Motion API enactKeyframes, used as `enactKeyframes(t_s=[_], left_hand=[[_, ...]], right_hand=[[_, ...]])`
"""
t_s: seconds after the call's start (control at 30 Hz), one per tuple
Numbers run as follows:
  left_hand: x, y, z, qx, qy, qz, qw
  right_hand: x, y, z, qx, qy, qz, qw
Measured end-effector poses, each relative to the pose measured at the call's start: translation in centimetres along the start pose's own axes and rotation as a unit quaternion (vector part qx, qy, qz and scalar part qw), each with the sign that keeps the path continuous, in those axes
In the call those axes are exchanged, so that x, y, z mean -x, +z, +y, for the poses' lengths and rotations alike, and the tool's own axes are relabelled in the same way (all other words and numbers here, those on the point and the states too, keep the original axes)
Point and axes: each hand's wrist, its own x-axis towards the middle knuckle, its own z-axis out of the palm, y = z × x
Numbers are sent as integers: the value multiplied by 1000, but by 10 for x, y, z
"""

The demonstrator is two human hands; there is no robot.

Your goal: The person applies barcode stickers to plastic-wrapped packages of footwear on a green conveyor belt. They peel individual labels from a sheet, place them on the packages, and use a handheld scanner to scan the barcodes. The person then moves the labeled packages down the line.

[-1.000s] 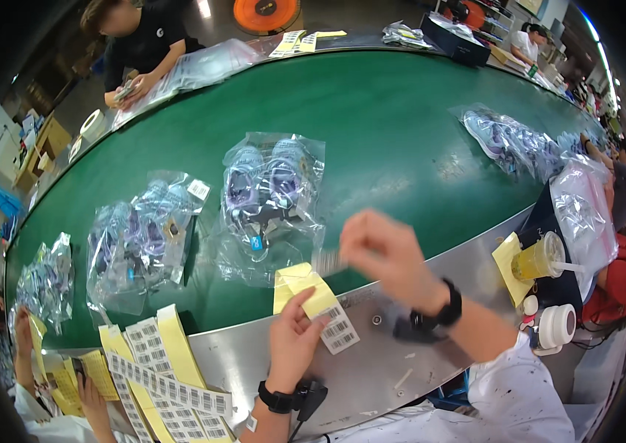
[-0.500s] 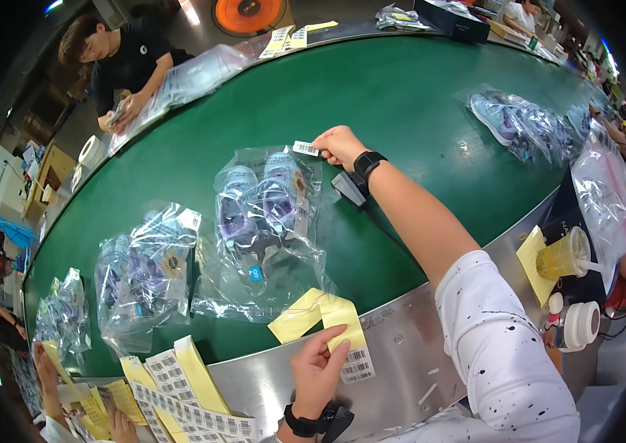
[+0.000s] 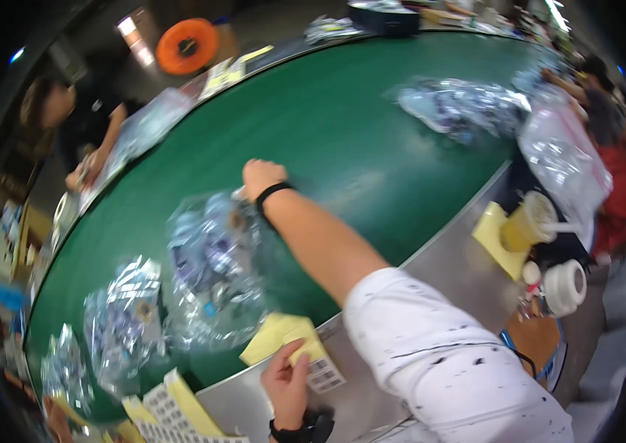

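My right hand (image 3: 263, 177), curled and smeared by motion, reaches to the upper right corner of a clear plastic bag (image 3: 217, 310) holding a pair of light blue and purple shoes (image 3: 206, 247). A small white bit of the barcode label (image 3: 239, 194) shows under its fingertips, against or just over the bag. My left hand (image 3: 287, 384) pinches a yellow-backed strip of barcode labels (image 3: 322, 373) at the table's near metal edge. The strip's folded yellow part rests by the bag's lower end.
More bagged shoes (image 3: 125, 325) lie to the left and another bagged group (image 3: 464, 107) at the far right of the green belt (image 3: 342, 133). Label sheets (image 3: 169, 413) sit near left. A drink cup (image 3: 527, 225) stands at right. People work along both sides.
My right hand has brought the barcode label down to the bag's upper corner. The view has swung, shifting the scene leftward. My left hand still pinches the label strip.
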Motion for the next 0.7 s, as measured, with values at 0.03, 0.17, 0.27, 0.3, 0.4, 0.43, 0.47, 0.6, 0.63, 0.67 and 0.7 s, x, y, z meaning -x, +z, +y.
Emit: enactKeyframes(t_s=[0.03,0.17,0.27,0.3,0.4,0.43,0.47,0.6,0.63,0.67,0.7], left_hand=[[0,3,-2,11,9,3,1000],[-4,16,0,62,39,35,997],[-2,25,10,66,36,48,996],[0,22,12,59,30,60,996],[4,10,10,4,21,49,999],[1,14,12,12,20,27,999],[-1,13,13,-17,20,9,1000],[-3,12,7,29,39,-10,999],[-4,10,-1,43,37,-12,998],[-5,7,-7,55,40,-20,997],[-3,4,-8,48,42,-19,998]], right_hand=[[-3,-3,7,10,9,-1,1000],[-17,-69,98,76,64,25,995],[-19,-124,195,218,129,132,958],[-17,-146,218,244,139,121,952],[3,-184,283,328,167,44,929],[8,-194,339,336,160,40,928],[20,-187,356,389,99,75,913],[9,-171,350,439,-22,87,894],[8,-168,326,400,-32,66,914],[10,-164,301,359,-36,47,932],[14,-156,270,275,-63,51,958]])
